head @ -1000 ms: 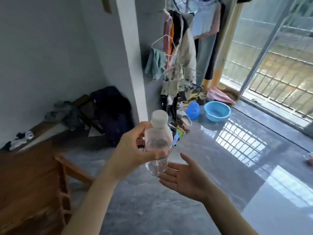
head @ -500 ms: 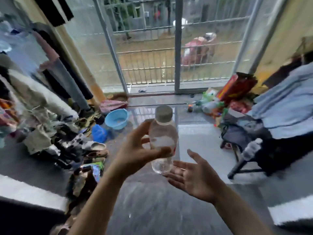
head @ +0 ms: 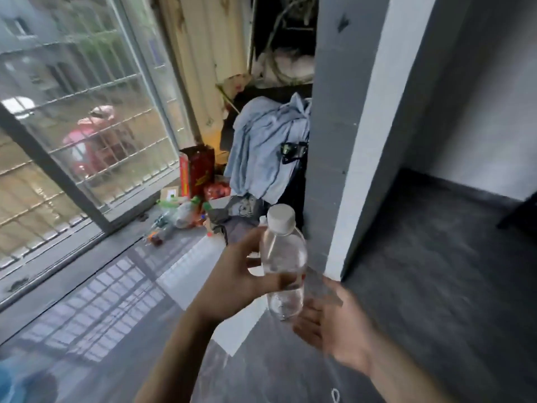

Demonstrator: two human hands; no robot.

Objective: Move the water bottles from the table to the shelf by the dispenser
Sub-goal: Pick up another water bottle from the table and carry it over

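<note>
The glossy grey tiled floor (head: pixel 122 289) spreads below and to the left of the grip, mirroring the grid of the barred glass door (head: pixel 72 117) that stands well off to the upper left. Just behind the grip rises a flat grey and white wall corner (head: pixel 345 158), hard-edged and matte, with a darker, dull floor opening to its right. Beyond the grip, a soft pale blue cloth (head: pixel 267 149) lies crumpled over dark furniture, and a red cardboard box (head: pixel 196 170) stands up left of it among blurred litter. Neither table, shelf nor dispenser is in view, so I judge this the carrying step, between pick-up and put-down. The left hand (head: pixel 232 280) has thumb and fingers wrapped tight about the middle of the water bottle (head: pixel 283 266), which stands upright in mid-air: a clear, smooth, rounded plastic cylinder with a ribbed white screw cap and clear water inside. The right hand (head: pixel 334 324) is spread flat, palm up, just beneath and to the right of the bottle's base, holding nothing; whether it touches the base I cannot tell. The next move likely calls for finding the shelf, keeping the bottle upright, and setting it down base first.
</note>
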